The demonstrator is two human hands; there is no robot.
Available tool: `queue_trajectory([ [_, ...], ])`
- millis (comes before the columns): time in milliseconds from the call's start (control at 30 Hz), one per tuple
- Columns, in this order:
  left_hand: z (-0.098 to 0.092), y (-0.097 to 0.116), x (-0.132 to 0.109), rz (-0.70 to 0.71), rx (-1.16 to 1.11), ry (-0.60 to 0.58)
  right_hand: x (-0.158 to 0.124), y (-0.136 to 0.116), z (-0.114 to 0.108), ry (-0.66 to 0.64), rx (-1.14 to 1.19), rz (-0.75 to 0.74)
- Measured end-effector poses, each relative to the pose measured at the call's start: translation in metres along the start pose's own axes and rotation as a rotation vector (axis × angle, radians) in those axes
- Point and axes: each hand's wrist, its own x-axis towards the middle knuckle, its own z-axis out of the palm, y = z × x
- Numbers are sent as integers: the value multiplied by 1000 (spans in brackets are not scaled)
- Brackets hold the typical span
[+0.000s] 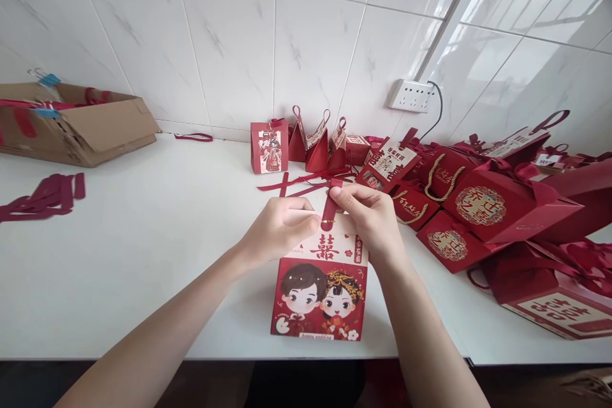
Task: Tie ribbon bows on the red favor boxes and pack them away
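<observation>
A red gift box (319, 293) printed with a cartoon bridal couple stands upright near the table's front edge. A dark red ribbon handle (329, 207) rises from its top. My left hand (280, 226) is closed on the box's top edge, thumb against the ribbon's base. My right hand (370, 217) pinches the ribbon's upper part from the right. Both hands meet over the top of the box.
Finished red boxes (269, 146) and folded pouches (315, 146) stand by the tiled wall. A heap of red gift bags (492, 207) fills the right side. Loose ribbons (45, 194) and a cardboard carton (76, 121) lie left. A wall socket (411, 95) sits above.
</observation>
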Motion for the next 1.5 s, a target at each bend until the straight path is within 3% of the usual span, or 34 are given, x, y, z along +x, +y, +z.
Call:
queue_trajectory([
  [1500, 2, -9, 0, 5, -144, -21, 0, -4, 0, -4, -77, -40],
])
